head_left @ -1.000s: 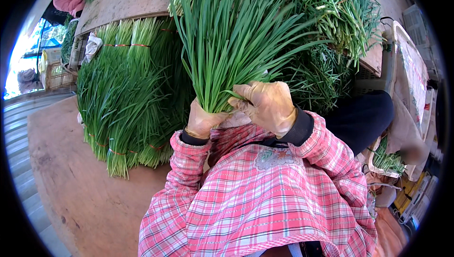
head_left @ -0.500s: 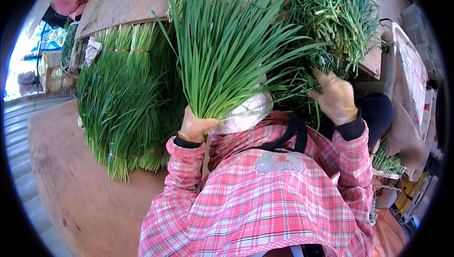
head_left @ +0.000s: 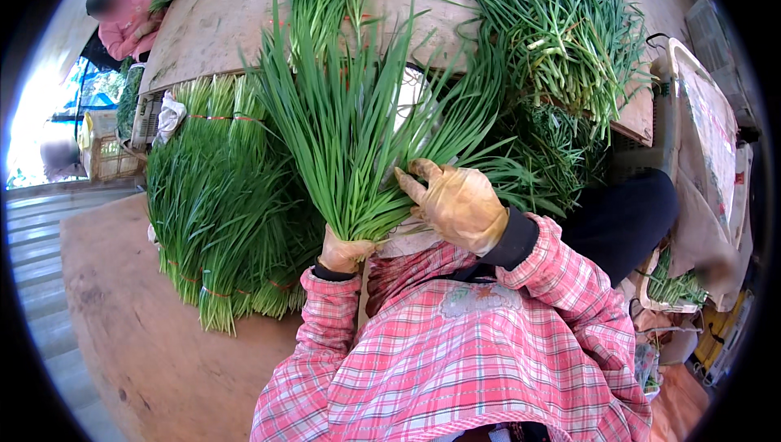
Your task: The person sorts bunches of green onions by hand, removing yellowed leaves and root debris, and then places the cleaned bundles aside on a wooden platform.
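Note:
My gloved left hand (head_left: 346, 251) is closed around the pale stem ends of a bunch of garlic chives (head_left: 333, 145), whose green leaves fan upward and away. My gloved right hand (head_left: 460, 204) is at the right side of this bunch. Its thumb and forefinger are apart and curved, with their tips against the leaves; I see nothing clearly gripped between them. Behind the leaves a shiny, pale round surface (head_left: 407, 104) shows in part.
Tied chive bundles (head_left: 220, 206) lie in a heap to the left. More chives (head_left: 325, 3) and a loose pile (head_left: 561, 35) rest on the wooden board (head_left: 224, 15) ahead. Loose greens (head_left: 553, 157) lie below it. Crates (head_left: 679, 108) stand at right; a person in pink (head_left: 130, 19) is far left.
My right hand has swung left from the loose greens to the held bunch. The bunch leans and spreads wider, its leaves parted. My view has shifted slightly.

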Motion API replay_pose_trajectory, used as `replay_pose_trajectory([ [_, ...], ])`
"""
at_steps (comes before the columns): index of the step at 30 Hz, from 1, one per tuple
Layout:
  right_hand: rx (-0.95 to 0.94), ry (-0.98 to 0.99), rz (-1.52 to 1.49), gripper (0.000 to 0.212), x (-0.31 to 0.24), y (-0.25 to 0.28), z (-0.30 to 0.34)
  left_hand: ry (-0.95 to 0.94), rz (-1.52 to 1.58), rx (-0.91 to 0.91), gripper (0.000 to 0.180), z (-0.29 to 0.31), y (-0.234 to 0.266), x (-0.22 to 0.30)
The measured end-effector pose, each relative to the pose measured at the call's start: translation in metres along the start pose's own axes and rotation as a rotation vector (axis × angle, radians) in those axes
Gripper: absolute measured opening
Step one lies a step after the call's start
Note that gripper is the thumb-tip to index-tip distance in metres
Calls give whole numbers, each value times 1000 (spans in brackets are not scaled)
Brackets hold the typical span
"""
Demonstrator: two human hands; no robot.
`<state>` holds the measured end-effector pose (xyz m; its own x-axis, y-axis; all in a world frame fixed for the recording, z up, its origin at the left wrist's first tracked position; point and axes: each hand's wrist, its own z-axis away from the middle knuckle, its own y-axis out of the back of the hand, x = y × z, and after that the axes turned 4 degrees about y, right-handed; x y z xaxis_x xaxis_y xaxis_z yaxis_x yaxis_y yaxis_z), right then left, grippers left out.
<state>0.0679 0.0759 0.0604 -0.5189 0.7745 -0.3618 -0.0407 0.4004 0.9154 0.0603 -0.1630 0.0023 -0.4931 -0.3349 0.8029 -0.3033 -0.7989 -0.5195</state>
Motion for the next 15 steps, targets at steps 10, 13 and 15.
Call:
replay_pose_trajectory([
  [10, 141, -8, -133, 44, 15, 12, 16, 47, -206, 51, 72, 7, 12, 5],
  [13, 320, 100, -9, 30, 22, 31, 6, 15, -185, 54, 61, 8, 10, 8],
  [15, 336, -4, -81, 31, 18, 50, -8, 8, -241, 65, 59, 7, 9, 8],
])
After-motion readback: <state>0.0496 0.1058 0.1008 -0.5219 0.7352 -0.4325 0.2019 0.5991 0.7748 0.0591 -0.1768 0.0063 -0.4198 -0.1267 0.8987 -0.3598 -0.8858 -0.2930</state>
